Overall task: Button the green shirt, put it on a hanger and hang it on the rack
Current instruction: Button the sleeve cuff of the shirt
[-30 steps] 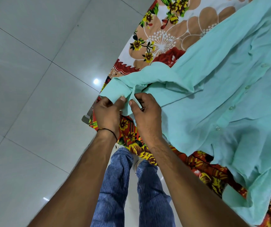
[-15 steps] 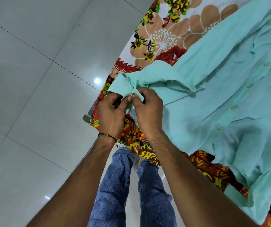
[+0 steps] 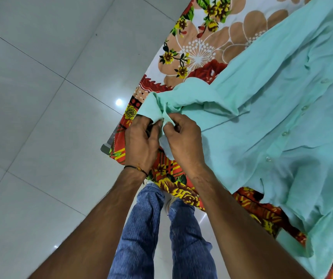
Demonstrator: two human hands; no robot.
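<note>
The mint-green shirt (image 3: 272,121) lies spread on a flower-patterned bed, its front placket with several small buttons running diagonally at the right. Its sleeve cuff (image 3: 157,109) reaches over the bed's near corner. My left hand (image 3: 141,143) pinches the cuff's left edge with thumb and fingers. My right hand (image 3: 183,141) pinches the cuff's other edge right beside it, thumbs almost touching. The cuff button is hidden between my fingers. No hanger or rack is in view.
The bed sheet (image 3: 198,53) with red, orange and yellow flowers fills the upper right. A metal bed-frame corner (image 3: 106,147) sticks out below the sheet. Grey floor tiles (image 3: 40,117) cover the left. My legs in blue jeans (image 3: 147,238) stand against the bed.
Both hands have closed in on the cuff, fingers curling tighter and the two cuff edges drawn together between the thumbs. The shirt body has not moved.
</note>
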